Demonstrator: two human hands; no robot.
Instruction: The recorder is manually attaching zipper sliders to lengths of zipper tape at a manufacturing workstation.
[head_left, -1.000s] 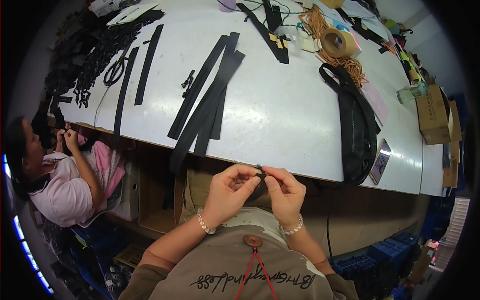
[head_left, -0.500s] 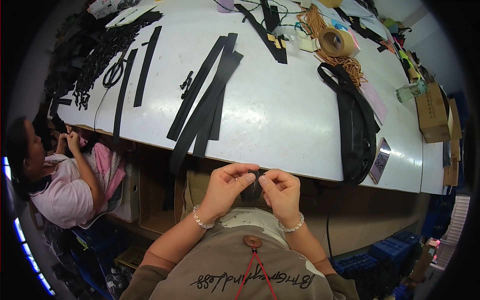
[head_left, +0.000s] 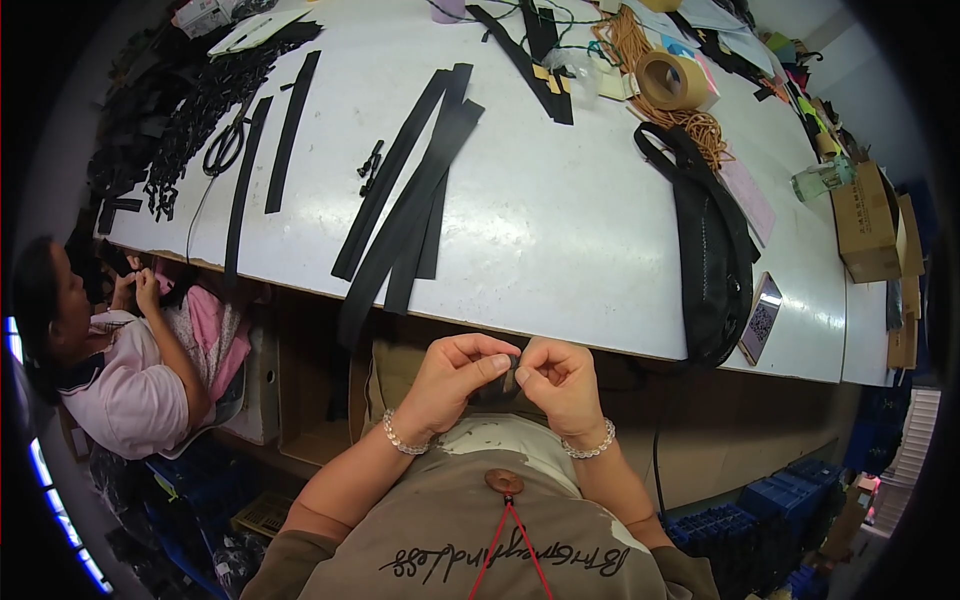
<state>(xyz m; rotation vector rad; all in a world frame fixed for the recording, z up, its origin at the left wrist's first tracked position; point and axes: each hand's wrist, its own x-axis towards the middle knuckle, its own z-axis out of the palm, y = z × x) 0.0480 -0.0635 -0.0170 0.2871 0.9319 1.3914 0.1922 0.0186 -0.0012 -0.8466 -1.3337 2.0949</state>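
Just in front of the table's near edge, my left hand [head_left: 458, 376] and my right hand [head_left: 562, 388] meet fingertip to fingertip. Both pinch a small black strip [head_left: 514, 364], mostly hidden by the fingers; its exact kind does not show. Several long flat black straps [head_left: 408, 215] lie crossed on the table ahead of my left hand, one end hanging over the edge. Beside them sit small black plastic pieces [head_left: 371, 168].
A black bag [head_left: 712, 270] and a phone [head_left: 762, 318] lie at the table's right edge. Scissors [head_left: 224, 150] and black straps [head_left: 293, 135] are at the left. Tape [head_left: 670, 82] and brown cord [head_left: 628, 38] are farther back. A co-worker [head_left: 135, 380] sits at the left.
My fingertips have closed in on the black strip, and less of it shows. My right hand has turned slightly inward. The co-worker's hands have shifted a little.
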